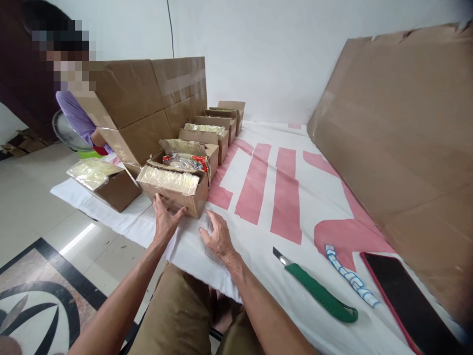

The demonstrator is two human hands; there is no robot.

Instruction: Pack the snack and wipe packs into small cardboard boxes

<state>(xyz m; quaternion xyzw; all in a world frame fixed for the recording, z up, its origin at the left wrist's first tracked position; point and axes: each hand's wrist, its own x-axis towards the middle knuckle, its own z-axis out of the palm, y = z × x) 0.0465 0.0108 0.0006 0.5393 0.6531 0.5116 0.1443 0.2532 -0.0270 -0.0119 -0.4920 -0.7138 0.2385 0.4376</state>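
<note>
The nearest small cardboard box (173, 195) stands on the cloth with its top flaps raised and clear tape shining on the front flap. My left hand (165, 217) rests against its near side, thumb and fingers spread. To the right of the box's lower corner, my right hand (218, 234) hovers or lies just over the cloth, fingers apart and slightly curled, holding nothing. Just behind, a second open box (213, 160) has a red, printed clear packet (186, 161) showing in its opening. Left of the nearest box sits another small box (120, 190) with a taped flap.
Several open boxes (221, 140) run back in a row beside a stacked wall of large cartons (135, 93). A person in a purple sleeve (76, 116) is behind it. A green utility knife (318, 291), blade out, a phone (404, 301) and a large cardboard sheet (399, 133) lie right.
</note>
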